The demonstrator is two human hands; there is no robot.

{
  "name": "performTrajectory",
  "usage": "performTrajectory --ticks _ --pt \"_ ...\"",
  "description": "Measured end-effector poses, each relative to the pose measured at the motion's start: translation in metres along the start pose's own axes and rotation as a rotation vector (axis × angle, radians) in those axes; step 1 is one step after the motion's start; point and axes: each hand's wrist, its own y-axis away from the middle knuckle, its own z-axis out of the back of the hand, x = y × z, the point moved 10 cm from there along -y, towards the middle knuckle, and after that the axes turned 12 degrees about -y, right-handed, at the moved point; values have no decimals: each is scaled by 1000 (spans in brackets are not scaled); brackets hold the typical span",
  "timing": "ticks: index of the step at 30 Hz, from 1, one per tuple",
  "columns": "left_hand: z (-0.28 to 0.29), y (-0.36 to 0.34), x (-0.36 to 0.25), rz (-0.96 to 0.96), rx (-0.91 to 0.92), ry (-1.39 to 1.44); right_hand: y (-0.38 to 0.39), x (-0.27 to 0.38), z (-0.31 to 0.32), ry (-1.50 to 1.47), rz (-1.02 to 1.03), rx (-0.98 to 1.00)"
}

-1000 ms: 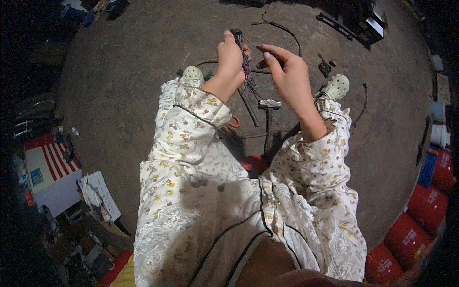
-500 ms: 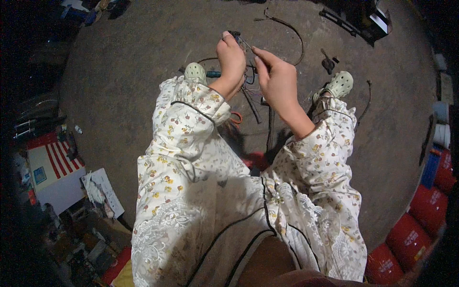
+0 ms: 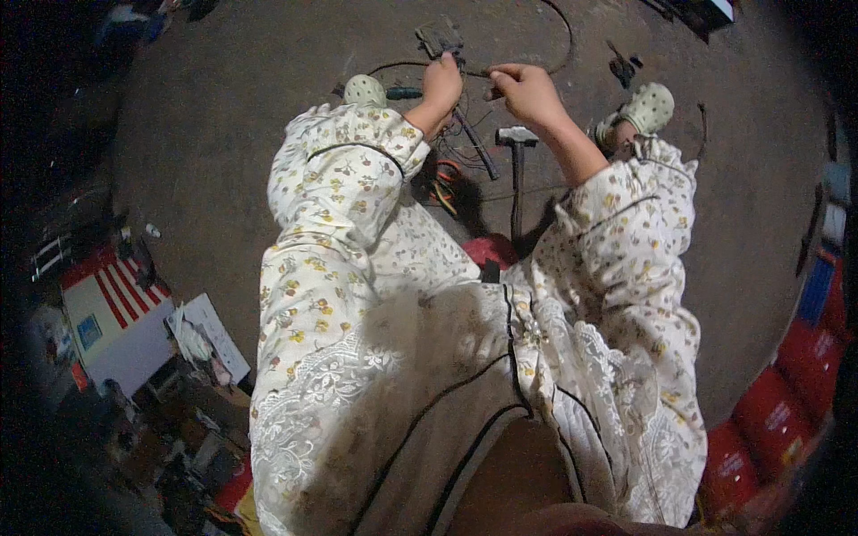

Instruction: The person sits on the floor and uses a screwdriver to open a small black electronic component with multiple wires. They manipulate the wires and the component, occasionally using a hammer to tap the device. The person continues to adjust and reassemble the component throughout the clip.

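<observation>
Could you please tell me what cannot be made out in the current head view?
In the head view:
Left hand: most fingers, hidden behind the hand itself.
Right hand: too small and blurred to tell whether its fingertips pinch anything.
Red object: partly covered by floral clothing.
Dark cable: cut off by the upper edge.

At the upper centre, the dark block (image 3: 439, 38) looked matt — rough-faced too — while the hammer (image 3: 517, 174) below it had a pale metal head. The clog (image 3: 652, 107) at upper right seemed smooth, matt plastic; the clothing (image 3: 313, 228), matt cloth with textured lace (image 3: 326, 389); the floor (image 3: 206, 161), dull and rough.
</observation>
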Motion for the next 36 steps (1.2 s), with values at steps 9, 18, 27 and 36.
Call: performTrajectory --ticks 9,18,27,36 --pt "-160 -9 154 543 537 337 -47 -176 -16 346 -70 -97" --pt "-315 -67 211 645 800 708 -99 -216 12 596 -182 -268" --pt "-223 -105 145 -44 310 -572 -141 -260 23 684 -355 -316" --pt "-209 -46 77 -361 358 194 -144 -251 48 476 -140 -819"
